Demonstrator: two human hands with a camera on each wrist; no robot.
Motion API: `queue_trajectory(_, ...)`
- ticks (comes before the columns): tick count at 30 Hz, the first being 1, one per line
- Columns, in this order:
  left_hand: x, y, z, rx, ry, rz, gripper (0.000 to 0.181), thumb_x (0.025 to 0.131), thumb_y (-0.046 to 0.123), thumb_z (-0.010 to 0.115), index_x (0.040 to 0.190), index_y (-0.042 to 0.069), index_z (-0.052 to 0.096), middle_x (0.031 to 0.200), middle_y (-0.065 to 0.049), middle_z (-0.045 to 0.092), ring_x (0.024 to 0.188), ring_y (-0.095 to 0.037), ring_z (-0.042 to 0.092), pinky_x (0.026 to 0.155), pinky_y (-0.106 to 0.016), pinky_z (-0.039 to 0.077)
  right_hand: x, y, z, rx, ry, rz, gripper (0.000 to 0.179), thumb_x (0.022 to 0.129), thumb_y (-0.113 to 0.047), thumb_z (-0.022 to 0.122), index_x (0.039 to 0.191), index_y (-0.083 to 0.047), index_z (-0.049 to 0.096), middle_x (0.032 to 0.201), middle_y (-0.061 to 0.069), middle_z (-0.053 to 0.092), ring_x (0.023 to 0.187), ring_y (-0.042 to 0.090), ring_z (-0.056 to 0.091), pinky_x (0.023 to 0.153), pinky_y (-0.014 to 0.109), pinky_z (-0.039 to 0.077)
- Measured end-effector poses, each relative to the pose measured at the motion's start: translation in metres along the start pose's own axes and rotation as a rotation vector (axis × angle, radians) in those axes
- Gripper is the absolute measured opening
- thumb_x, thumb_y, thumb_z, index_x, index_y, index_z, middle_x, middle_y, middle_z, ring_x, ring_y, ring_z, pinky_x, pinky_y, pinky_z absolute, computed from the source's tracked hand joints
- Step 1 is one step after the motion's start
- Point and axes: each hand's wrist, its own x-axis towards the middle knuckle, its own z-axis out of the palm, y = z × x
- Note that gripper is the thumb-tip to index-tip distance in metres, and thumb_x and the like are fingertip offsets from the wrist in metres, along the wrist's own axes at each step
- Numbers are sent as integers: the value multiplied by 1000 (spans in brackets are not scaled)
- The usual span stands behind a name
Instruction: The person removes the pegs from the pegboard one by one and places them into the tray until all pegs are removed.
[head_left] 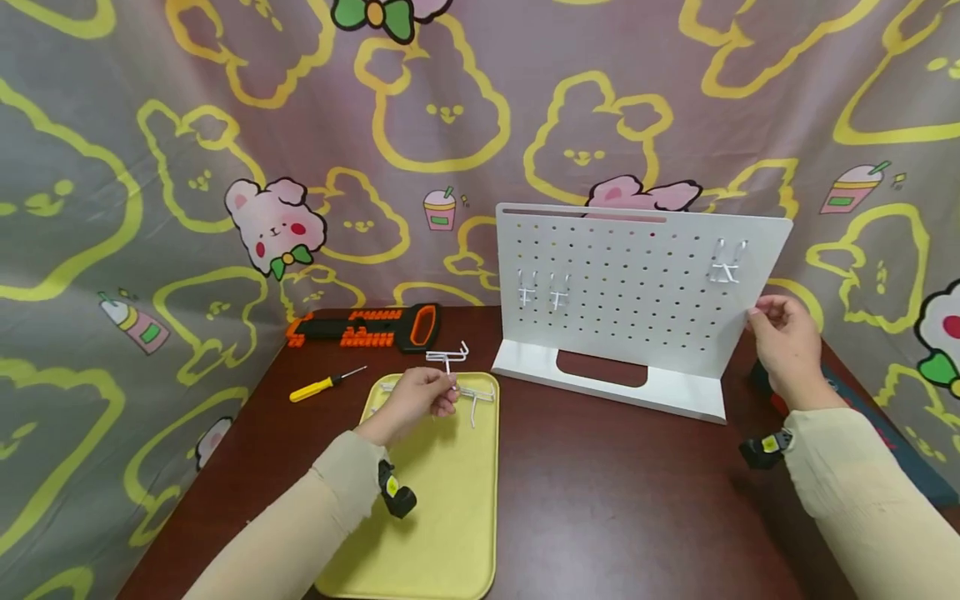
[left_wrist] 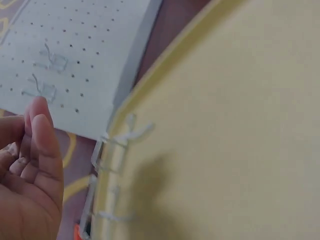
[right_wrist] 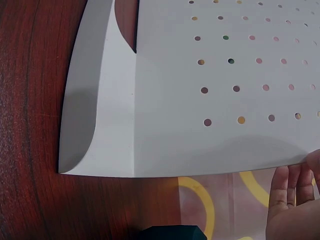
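Observation:
Over the far end of a yellow tray [head_left: 450, 517], my left hand [head_left: 416, 398] pinches the prong of a white wire pegboard hook [head_left: 447, 357] between thumb and fingers. More white hooks [head_left: 477, 395] lie at the tray's far rim, partly behind that hand. A white pegboard [head_left: 615, 292] stands upright on its base to the right. My right hand [head_left: 787, 346] grips the board's right edge, thumb on the front face. Two hooks [head_left: 558, 292] hang low on the board's left side and another hook [head_left: 725, 271] near its upper right.
A yellow-handled screwdriver [head_left: 318, 387] lies left of the tray. Behind it is a black and orange tool holder [head_left: 375, 327]. A dark blue-green case [head_left: 885, 425] sits beyond my right forearm. A patterned curtain [head_left: 480, 100] encloses the brown table [head_left: 615, 508].

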Motion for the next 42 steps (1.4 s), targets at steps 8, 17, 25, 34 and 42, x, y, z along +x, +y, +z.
queue_trajectory(8,-18,-19,-21,65,-36,-55,27,108,6,51,100,-18,60,75,-3,62,63,-8,59,57,-21,51,3,-2,2,-1,-4,-8,3,110,-23,49,110,-26,50,105,-3,46,93,3,51,76,4,46)
queue_trajectory(17,-33,-29,-28,116,-112,-141,29,109,10,52,94,-11,65,76,-3,63,63,-8,60,58,-21,53,3,-5,-2,6,18,2,7,109,-22,50,107,-29,50,103,-5,45,91,3,50,74,4,45)
queue_trajectory(25,-47,-44,-27,15,-126,-215,27,107,8,52,90,-7,64,74,-2,61,60,-7,58,54,-19,51,3,-1,2,12,6,-6,7,109,-21,50,108,-28,50,103,-4,46,92,6,52,74,4,46)
queue_trajectory(34,-53,-49,-26,12,-60,-260,26,107,11,53,89,-4,64,70,0,59,57,-6,57,51,-20,50,0,1,2,22,23,40,7,109,-22,51,107,-28,51,103,-5,46,91,6,51,72,4,46)
queue_trajectory(42,-57,-48,-29,66,13,-274,27,107,13,55,88,-3,64,69,0,58,55,-7,55,49,-21,48,-1,-1,2,45,28,37,7,109,-21,51,107,-28,51,102,-5,46,91,6,51,72,5,46)
